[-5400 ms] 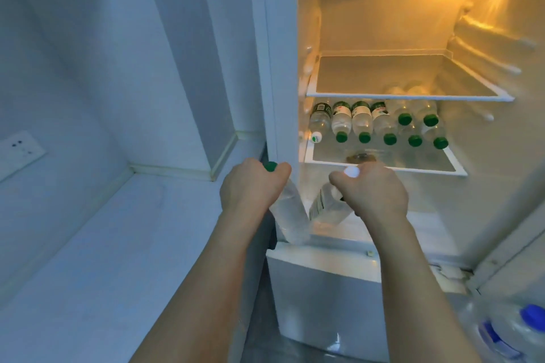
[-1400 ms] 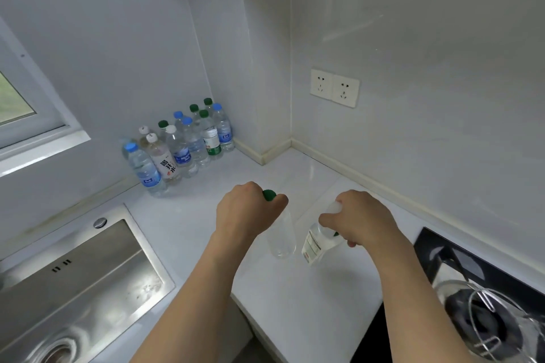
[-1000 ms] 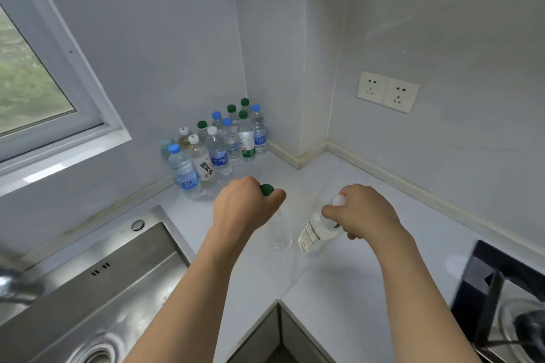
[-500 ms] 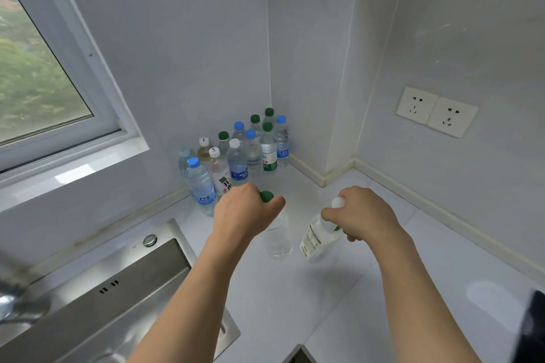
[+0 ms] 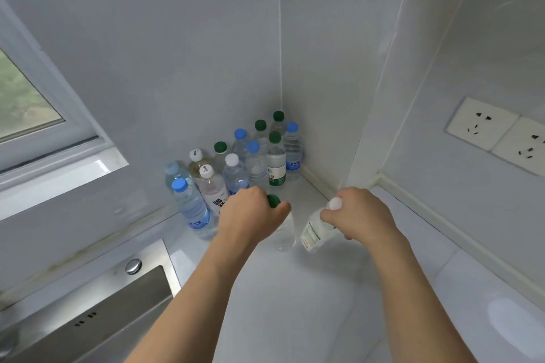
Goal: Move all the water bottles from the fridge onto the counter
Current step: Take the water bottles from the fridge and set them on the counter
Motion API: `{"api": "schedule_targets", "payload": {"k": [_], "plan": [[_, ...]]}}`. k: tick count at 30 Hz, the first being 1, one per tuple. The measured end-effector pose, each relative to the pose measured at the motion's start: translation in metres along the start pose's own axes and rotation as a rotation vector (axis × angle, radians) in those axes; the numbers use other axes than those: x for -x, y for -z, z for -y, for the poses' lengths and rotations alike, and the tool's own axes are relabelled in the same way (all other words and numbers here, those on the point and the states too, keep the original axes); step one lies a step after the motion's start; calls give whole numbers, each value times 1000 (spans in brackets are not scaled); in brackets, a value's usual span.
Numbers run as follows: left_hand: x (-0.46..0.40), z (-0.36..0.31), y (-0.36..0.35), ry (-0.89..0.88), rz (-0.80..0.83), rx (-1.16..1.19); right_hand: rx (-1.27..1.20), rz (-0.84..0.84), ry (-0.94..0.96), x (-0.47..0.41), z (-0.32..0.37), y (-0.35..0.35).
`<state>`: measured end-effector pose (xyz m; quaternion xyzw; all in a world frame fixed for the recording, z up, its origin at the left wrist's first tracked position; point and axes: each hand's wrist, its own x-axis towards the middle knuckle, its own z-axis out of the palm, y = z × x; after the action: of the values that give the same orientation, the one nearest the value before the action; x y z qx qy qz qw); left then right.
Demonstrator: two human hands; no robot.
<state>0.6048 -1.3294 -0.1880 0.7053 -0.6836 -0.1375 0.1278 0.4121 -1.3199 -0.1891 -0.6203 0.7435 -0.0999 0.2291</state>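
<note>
My left hand (image 5: 250,216) grips the neck of a clear green-capped bottle (image 5: 283,233) that hangs upright just above the white counter (image 5: 309,289). My right hand (image 5: 361,216) holds a white-capped bottle (image 5: 314,234) by its top, tilted with its base toward the left. Both bottles hover in front of a cluster of several standing water bottles (image 5: 236,162) with blue, green and white caps, packed into the wall corner. The fridge is out of view.
A steel sink (image 5: 97,312) with a round knob lies at lower left beside the counter. A window (image 5: 26,103) and its sill sit on the left wall. Two wall sockets (image 5: 498,134) are on the right wall.
I have carried both bottles from the fridge to the counter corner. Over the last second the view closed in on the bottle cluster and the hands moved nearer to it.
</note>
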Motion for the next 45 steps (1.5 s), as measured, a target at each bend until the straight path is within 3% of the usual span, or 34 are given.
{"api": "schedule_targets", "payload": {"k": [16, 29, 34, 40, 45], "plan": [[-84, 22, -32, -93, 138, -103, 213, 54, 56, -130, 33, -15], [-136, 20, -60, -153, 141, -73, 281, 73, 137, -213, 55, -20], [-146, 23, -64, -152, 125, -53, 218, 65, 85, -228, 50, -28], [-152, 25, -59, -144, 214, -75, 132, 51, 54, -234, 42, -38], [-155, 14, -60, -144, 234, -55, -103, -93, 6, -203, 19, -52]]}}
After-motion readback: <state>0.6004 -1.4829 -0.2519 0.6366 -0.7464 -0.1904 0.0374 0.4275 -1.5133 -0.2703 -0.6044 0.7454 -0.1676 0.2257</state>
